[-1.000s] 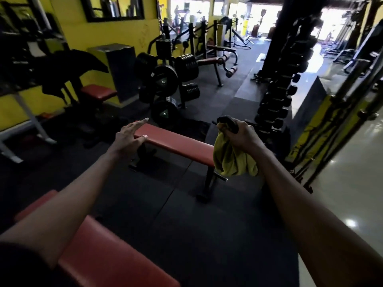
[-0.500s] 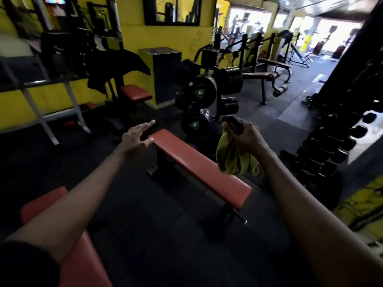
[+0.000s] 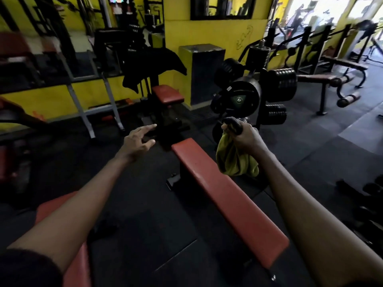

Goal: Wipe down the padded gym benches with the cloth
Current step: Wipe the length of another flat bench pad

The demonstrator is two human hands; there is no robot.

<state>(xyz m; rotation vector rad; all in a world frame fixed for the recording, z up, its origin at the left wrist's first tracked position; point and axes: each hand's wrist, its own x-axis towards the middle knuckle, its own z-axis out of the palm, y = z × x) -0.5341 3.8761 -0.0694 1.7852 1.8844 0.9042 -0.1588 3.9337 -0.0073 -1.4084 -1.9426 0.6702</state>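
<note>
Cloth (image 3: 236,162): a yellow-green bundle, it hangs in a bunch from the right hand (image 3: 244,136) at centre right of the frame, in the air just right of the bench (image 3: 223,195) and clear of its pad. The right hand's fingers are curled tight round the top of the cloth, together with a dark object (image 3: 233,125) that pokes out above the fist; what that object is cannot be told.

The bench is a long flat red pad on a dark frame. It runs on a slant from the middle of the frame down to the lower right, between the two forearms. Its pad is bare.

The left hand (image 3: 137,141) is at centre left, held in the air above the dark floor (image 3: 134,224), near the far end of the bench but not touching it. Its fingers are straight and spread and hold nothing.

A second red pad (image 3: 79,266) shows at the lower left, partly hidden behind the left forearm. A small red seat (image 3: 167,93) stands at upper centre before the yellow wall (image 3: 207,32). Just right of it, above the right hand, is a rack of black plates (image 3: 245,96). A further padded bench (image 3: 323,78) stands at the upper right, well apart from the hands.
</note>
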